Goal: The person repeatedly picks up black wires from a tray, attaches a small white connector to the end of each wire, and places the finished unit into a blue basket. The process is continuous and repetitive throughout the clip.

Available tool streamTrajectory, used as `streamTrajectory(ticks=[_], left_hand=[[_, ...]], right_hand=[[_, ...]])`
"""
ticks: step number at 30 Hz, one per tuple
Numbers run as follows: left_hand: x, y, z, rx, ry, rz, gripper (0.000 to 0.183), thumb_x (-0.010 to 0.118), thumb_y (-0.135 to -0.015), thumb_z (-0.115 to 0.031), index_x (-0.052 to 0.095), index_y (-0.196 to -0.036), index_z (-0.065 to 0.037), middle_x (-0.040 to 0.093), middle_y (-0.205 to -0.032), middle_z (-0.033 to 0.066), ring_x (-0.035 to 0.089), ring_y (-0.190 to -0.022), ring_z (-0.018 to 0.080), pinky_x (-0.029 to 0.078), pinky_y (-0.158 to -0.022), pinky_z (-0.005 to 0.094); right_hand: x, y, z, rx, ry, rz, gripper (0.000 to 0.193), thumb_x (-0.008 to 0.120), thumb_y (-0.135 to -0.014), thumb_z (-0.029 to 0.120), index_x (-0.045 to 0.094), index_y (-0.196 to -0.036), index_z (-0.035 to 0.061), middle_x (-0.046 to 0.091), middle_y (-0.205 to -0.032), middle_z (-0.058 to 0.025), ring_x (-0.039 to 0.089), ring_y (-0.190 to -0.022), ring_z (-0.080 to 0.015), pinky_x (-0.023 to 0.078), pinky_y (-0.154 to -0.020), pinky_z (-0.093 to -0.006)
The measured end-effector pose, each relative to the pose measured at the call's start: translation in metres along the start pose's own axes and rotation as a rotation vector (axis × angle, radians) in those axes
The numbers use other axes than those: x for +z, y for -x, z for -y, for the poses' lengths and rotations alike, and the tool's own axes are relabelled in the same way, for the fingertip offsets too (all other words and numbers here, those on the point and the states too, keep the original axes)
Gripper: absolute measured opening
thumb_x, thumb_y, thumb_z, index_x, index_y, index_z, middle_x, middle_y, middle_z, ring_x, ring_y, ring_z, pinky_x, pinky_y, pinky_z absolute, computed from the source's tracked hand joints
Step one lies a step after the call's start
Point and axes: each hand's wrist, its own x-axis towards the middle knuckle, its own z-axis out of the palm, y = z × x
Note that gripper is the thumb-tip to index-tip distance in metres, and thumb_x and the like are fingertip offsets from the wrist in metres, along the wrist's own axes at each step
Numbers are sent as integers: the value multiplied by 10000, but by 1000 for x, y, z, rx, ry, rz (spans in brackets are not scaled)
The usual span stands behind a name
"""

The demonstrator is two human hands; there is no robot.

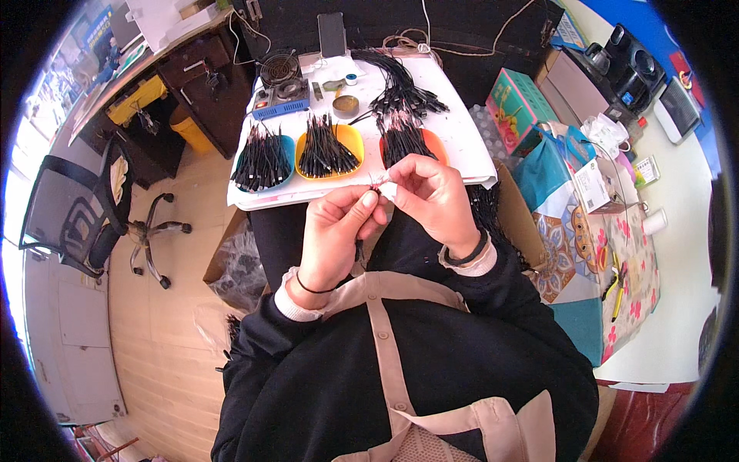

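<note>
My left hand (335, 235) and my right hand (437, 202) meet in front of the white table's near edge, fingertips pinched together. Between the left thumb and fingers is a thin black cable (359, 250), its lower part hanging under the hand. Something small and white shows at my right fingertips; whether it is a wrap on a finger or a held piece, I cannot tell. Just beyond the hands stand a blue bowl (287, 179), a yellow bowl (356, 138) and an orange bowl (440, 146), each filled with short black cables with bare wire ends.
Behind the bowls are a blue-framed device (282, 108), a small fan (280, 68), a round tin (346, 106), a phone (332, 35) and a long black cable bundle (400, 85). An office chair (100, 200) stands left. Yellow-handled pliers (618, 292) lie on the patterned cloth at right.
</note>
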Motion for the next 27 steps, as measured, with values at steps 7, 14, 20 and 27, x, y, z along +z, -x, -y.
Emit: streamTrajectory(ticks=[7, 14, 20, 27], left_hand=[[8, 3, 7, 64, 81, -38, 156, 538, -964, -85, 643, -990, 27, 616, -756, 45, 464, -615, 69, 338, -540, 189], [-2, 3, -3, -118, 164, 132, 164, 552, -954, -89, 659, -965, 34, 640, -770, 55, 479, -611, 63, 364, -549, 185], [2, 7, -3, -100, 109, 111, 164, 566, -942, -84, 659, -946, 51, 631, -753, 63, 458, -598, 66, 334, -539, 187], [-2, 9, -5, -161, 108, 170, 140, 592, -934, -74, 671, -958, 39, 644, -778, 41, 530, -664, 46, 372, -564, 160]], right_hand=[[10, 7, -21, 220, -825, 65, 106, 575, -933, 56, 577, -1025, 3, 643, -976, -74, 627, -863, -150, 508, -796, -285], [1, 12, -9, 231, -719, 121, 71, 569, -935, 76, 554, -964, 13, 627, -902, -60, 627, -804, -150, 506, -767, -276], [5, 15, -8, 286, -759, 106, 116, 587, -917, 110, 551, -983, 21, 604, -903, -44, 600, -815, -117, 496, -746, -254], [0, 15, 0, 319, -572, 121, 221, 615, -897, 158, 542, -1071, 42, 551, -973, -14, 557, -828, -75, 480, -694, -205]])
